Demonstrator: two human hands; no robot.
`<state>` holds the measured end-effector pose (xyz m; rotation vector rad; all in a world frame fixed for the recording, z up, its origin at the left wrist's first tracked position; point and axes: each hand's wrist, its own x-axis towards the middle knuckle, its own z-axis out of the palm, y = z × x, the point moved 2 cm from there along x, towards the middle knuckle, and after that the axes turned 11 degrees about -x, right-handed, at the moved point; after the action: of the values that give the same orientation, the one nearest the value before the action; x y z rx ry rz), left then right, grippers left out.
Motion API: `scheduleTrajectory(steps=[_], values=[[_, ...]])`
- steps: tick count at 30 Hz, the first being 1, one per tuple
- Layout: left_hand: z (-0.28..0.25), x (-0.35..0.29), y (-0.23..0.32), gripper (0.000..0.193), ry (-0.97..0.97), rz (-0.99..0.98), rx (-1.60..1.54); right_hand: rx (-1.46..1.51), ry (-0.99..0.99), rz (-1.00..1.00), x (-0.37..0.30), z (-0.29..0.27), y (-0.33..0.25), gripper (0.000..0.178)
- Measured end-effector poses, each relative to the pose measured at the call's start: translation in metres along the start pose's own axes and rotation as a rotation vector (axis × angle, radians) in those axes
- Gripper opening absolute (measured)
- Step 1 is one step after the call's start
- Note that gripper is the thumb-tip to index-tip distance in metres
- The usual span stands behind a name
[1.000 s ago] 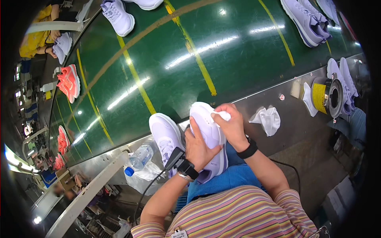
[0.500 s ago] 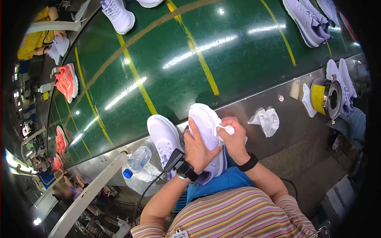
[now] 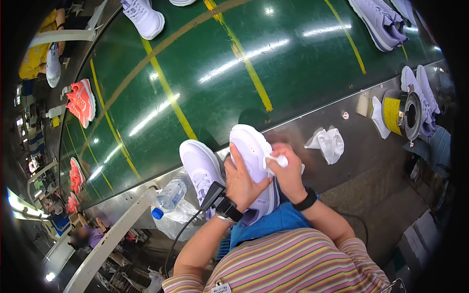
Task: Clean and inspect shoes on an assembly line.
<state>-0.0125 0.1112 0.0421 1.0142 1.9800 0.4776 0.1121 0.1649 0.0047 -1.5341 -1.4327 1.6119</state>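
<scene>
A pale lavender sneaker (image 3: 251, 146) with a white sole is tilted near my lap, toe pointing toward the green belt. Wrapped around its near part, my left hand (image 3: 242, 180) grips it, thumb across the side and fingers over the upper. My right hand (image 3: 287, 168) pinches a white cloth (image 3: 277, 162) against the right edge of the sole near the toe. The matching sneaker (image 3: 198, 163) lies just left, partly hidden behind my left hand and the black device on that wrist.
Beyond the metal ledge (image 3: 322, 168) runs a green belt (image 3: 210, 97) carrying lavender and coral shoes. On the ledge lie a crumpled white cloth (image 3: 330, 145) and a metal can (image 3: 401, 116) with a yellow label. A water bottle (image 3: 171, 195) rests at left. A co-worker's hand holds a shoe (image 3: 53, 66) far left.
My right hand and the cloth shift slightly along the sole's edge, while my left hand keeps its grip. At far left, the co-worker's shoe has moved and turned.
</scene>
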Motion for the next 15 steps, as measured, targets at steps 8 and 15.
scheduleTrajectory(steps=[8,15], values=[[0.000,0.002,0.005,0.126,-0.010,-0.049,-0.016,-0.019,-0.003,0.001,0.008,-0.001,-0.007,0.014],[0.000,0.001,0.007,0.126,0.003,-0.031,-0.011,-0.035,0.006,-0.038,0.021,0.000,-0.014,0.015]])
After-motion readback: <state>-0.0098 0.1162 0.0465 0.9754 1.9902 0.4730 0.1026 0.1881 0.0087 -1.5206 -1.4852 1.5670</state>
